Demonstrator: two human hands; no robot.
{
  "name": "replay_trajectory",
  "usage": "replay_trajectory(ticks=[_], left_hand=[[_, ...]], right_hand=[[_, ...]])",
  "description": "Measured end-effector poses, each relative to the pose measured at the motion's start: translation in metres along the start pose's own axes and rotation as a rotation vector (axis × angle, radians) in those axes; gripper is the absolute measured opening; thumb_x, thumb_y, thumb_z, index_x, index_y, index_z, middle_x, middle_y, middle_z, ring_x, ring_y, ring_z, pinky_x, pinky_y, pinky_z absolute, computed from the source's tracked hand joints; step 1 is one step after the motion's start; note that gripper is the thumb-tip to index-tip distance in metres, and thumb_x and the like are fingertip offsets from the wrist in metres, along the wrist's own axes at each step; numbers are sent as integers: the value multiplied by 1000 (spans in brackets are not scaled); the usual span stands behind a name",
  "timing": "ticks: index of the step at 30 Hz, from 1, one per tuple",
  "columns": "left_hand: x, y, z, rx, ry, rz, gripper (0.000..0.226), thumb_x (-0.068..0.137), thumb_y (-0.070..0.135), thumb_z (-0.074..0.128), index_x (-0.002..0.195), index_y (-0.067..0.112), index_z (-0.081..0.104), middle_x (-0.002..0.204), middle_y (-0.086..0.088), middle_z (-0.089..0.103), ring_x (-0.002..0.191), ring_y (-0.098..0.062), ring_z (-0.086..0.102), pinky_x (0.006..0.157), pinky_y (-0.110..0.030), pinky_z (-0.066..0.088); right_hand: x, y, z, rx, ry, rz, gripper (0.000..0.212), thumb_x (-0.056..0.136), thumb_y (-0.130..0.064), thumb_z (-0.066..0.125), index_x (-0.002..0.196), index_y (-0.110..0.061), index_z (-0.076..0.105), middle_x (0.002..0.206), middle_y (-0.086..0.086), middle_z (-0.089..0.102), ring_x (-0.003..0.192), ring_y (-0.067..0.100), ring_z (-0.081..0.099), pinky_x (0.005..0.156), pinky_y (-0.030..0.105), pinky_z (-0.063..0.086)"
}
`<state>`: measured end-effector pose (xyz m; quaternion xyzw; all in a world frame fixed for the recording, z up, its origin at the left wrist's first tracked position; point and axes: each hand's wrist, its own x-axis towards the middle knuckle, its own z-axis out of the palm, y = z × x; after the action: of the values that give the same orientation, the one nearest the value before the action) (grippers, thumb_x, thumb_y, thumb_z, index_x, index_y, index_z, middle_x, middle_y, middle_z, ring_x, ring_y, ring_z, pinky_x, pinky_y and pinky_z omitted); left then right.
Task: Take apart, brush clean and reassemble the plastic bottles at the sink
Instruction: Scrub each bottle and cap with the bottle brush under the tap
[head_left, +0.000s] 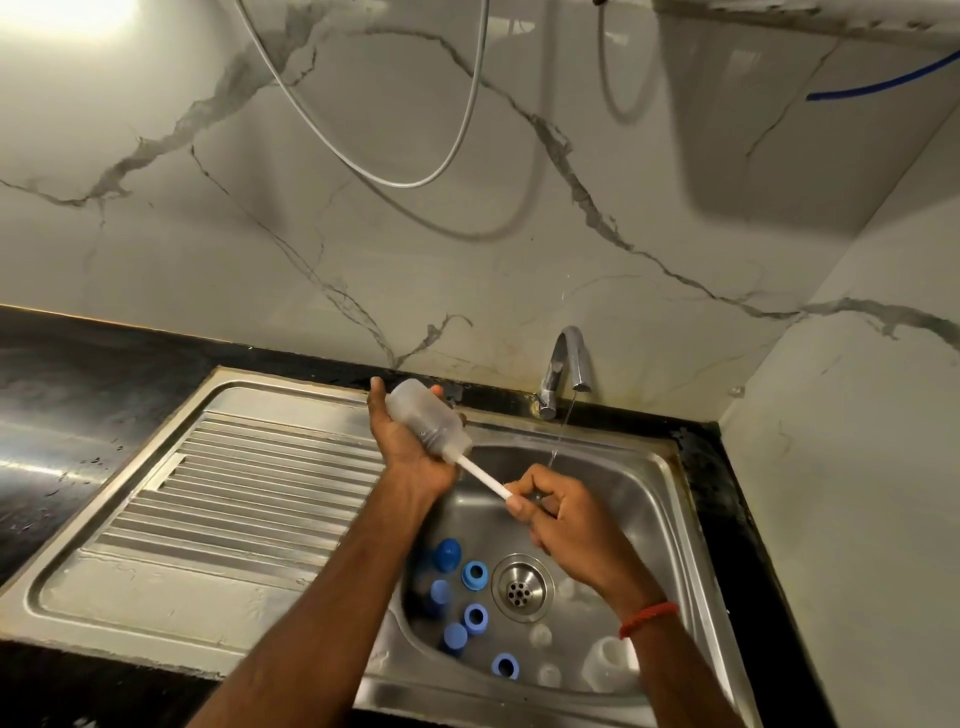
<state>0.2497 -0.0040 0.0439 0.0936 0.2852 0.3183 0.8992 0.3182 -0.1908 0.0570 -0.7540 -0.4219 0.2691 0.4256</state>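
The translucent bottle (423, 421) is held in the left hand (410, 452) above the inner edge of the basin (623, 493), next to the draining board (249, 478). It is tilted with its base up and away and its open mouth down towards the right hand (563, 519). This placement is judged to let runoff fall into the basin and to line the mouth up with the brush. The left fingers (439, 391) and thumb are curled round the bottle body in a full grip.

The white brush handle (483, 475) is passed through the mouth. The bristles inside cannot be made out. The free end of the handle is pinched by the curled right fingers (537, 486). The rest of that hand is closed loosely.

A thin water stream (563, 431) is delivered by the tap (569, 364) just beyond the hands, without touching the bottle.

Blue caps (448, 553), blue rings (475, 574) and a second clear bottle (610, 662) are left on the basin floor. The work is judged to be at the brushing step, with reassembly not yet done.
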Motion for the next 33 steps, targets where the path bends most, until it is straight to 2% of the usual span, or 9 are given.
replay_trajectory(ticks=[5,10,12,14,17,20,23,28,33], left_hand=[[-2,-2,12,-10,-108,-62,68,79,79,53,77,12,64,73,-4,57,58,-20,56,60,-26,45],[0,-5,13,43,-273,-133,73,76,85,52,75,12,66,71,-2,58,60,-18,56,56,-24,45],[0,-2,10,65,-255,-112,72,73,85,54,76,13,64,71,-2,56,61,-18,54,58,-25,43],[-2,-5,6,35,-151,-92,69,73,81,60,81,12,64,72,-3,56,64,-19,53,61,-27,42],[-2,-11,3,-47,66,-29,65,75,71,68,105,13,63,82,-8,59,74,-21,57,65,-30,52],[0,-12,8,-95,126,5,70,77,68,66,121,14,59,100,-13,55,86,-26,56,70,-37,54],[-2,-9,13,-61,153,14,69,79,69,63,121,15,57,103,-15,54,89,-28,54,66,-37,52],[-2,-4,-1,-137,213,33,54,82,64,64,109,18,60,98,-9,56,85,-24,58,69,-34,53],[-4,-3,-3,-146,214,35,58,83,66,61,116,18,59,92,-9,58,80,-24,63,59,-33,56]], right_hand=[[2,-1,8,373,25,162,13,101,-23,56,92,-16,63,58,0,49,43,7,37,40,18,29],[-1,5,18,827,-204,330,8,100,-24,54,96,-17,54,57,4,38,39,7,26,39,13,19],[1,1,7,698,-227,294,13,98,-24,58,97,-12,55,57,4,40,38,8,29,38,14,21],[6,-3,-9,328,-145,197,14,98,-22,60,96,-8,60,59,1,49,41,7,39,39,19,29],[10,-3,-18,-378,129,-4,8,97,-33,61,92,-28,65,72,-10,60,60,3,53,55,19,37],[3,3,3,-876,389,-169,15,99,-42,50,99,-32,60,61,-8,50,50,8,46,42,21,36],[5,10,8,-875,399,-216,19,101,-44,44,104,-32,58,61,-6,50,50,10,48,42,28,45],[7,12,-7,-308,50,-38,7,97,-35,60,91,-32,61,76,-17,63,72,0,59,66,23,49],[-1,21,-19,-350,46,-98,4,98,-36,59,97,-33,61,85,-24,66,76,-3,61,69,21,49]])
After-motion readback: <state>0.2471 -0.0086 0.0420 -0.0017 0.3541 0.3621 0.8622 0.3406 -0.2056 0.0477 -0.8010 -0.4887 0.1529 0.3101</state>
